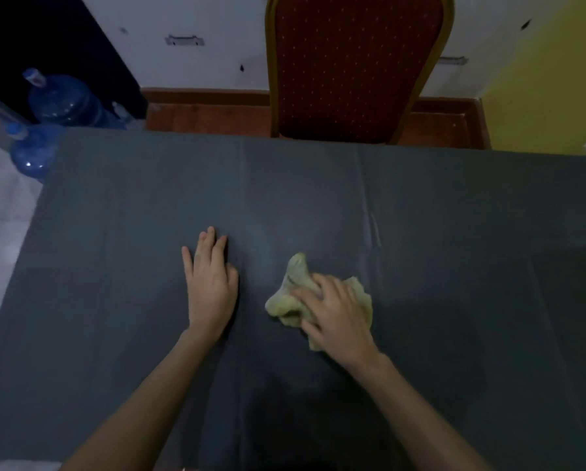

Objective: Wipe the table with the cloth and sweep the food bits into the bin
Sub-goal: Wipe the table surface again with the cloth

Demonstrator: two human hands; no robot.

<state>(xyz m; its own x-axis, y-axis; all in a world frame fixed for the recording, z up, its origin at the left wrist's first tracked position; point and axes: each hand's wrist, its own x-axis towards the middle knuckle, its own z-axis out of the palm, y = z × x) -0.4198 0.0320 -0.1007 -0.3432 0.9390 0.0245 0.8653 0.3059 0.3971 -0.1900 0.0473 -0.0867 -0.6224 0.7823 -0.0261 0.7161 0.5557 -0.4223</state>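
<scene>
A crumpled yellow-green cloth (293, 290) lies on the table (454, 232), which is covered in a dark grey sheet. My right hand (335, 317) presses down on the cloth with fingers spread over it, hiding its near right part. My left hand (210, 283) rests flat on the sheet to the left of the cloth, fingers together and nothing in it. I see no food bits and no bin in this dim view.
A red padded chair (352, 69) with a gold frame stands at the table's far edge. Two blue water jugs (60, 100) sit on the floor beyond the far left corner. A yellow wall (556, 62) is at the right.
</scene>
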